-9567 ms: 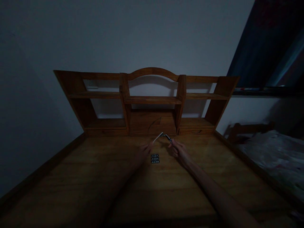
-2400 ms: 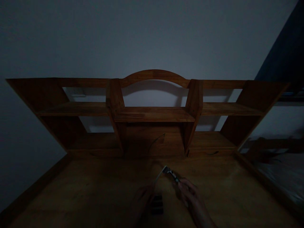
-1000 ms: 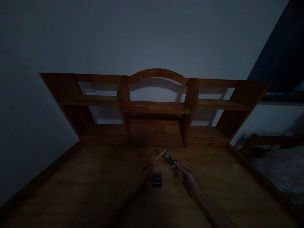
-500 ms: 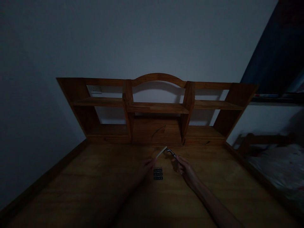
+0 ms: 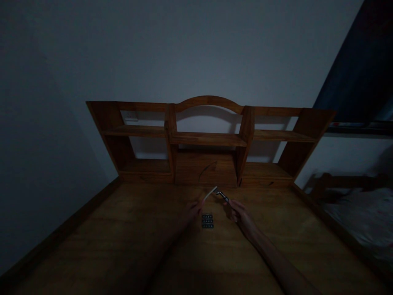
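My left hand [image 5: 195, 208] is closed on one end of a thin pale stick [image 5: 210, 193], which slants up and to the right. My right hand [image 5: 238, 211] grips the dark handle of a small hand tool [image 5: 224, 196] with a shiny, bent metal head; its exact kind is too dim to tell. The tool's head is at the far tip of the stick, and whether they touch is unclear. Between and slightly below my hands, a small dark block in three rows with pale dots [image 5: 207, 221] lies on the wooden desk [image 5: 123, 237].
A wooden shelf unit [image 5: 208, 140] with several compartments stands along the desk's back edge. Raised wooden borders [image 5: 325, 217] run along the sides. A pale crumpled cloth or bag [image 5: 365, 217] is beyond the right edge. The room is dim.
The metal tool head and the stick's tip have come closer together. The view has shifted slightly, so the dark block appears a little higher and further right.
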The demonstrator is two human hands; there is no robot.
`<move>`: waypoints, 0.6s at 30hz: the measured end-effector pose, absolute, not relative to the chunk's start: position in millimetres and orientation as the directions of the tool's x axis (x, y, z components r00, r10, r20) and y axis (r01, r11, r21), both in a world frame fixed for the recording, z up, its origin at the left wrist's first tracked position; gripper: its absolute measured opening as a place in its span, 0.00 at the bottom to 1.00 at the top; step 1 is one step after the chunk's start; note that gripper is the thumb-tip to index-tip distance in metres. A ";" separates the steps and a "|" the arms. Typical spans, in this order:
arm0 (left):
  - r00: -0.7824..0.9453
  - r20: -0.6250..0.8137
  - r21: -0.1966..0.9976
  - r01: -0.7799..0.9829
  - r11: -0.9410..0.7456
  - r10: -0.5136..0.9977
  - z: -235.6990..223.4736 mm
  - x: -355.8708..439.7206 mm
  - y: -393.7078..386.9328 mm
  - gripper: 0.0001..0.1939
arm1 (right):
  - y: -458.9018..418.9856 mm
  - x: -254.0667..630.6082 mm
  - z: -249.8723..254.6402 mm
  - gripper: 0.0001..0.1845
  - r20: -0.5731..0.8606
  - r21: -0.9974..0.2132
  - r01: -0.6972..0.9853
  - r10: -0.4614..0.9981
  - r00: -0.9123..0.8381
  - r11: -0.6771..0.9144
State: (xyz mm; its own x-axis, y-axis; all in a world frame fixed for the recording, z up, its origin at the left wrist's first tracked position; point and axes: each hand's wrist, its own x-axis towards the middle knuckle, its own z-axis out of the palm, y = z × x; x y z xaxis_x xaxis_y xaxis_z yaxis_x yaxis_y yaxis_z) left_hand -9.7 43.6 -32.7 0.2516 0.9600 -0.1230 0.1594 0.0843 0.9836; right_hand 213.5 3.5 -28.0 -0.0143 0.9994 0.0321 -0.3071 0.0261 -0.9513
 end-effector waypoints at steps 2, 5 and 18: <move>0.271 -0.102 0.986 0.153 0.062 0.957 -35.0 -10.0 45.7 0.29 | 3.2 213.4 -27.5 0.19 0.034 -0.949 -0.315 0.999 -0.010 0.029; 0.295 -0.083 0.985 0.172 0.032 0.952 -37.0 -10.1 47.9 0.29 | 3.8 213.3 -27.6 0.19 0.029 -0.940 -0.340 0.999 -0.017 0.022; 0.269 -0.080 0.985 0.168 0.036 0.960 -36.0 -6.3 44.7 0.30 | 4.0 213.9 -26.3 0.19 0.045 -0.941 -0.336 0.999 -0.012 0.038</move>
State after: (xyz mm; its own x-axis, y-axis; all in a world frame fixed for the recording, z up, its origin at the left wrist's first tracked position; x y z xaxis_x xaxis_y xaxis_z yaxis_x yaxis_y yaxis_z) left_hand -6.3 44.7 -36.0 0.2691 0.9598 -0.0804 0.1676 0.0356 0.9852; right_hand 213.9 4.0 -26.3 -0.0120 0.9989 0.0445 -0.3365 0.0379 -0.9409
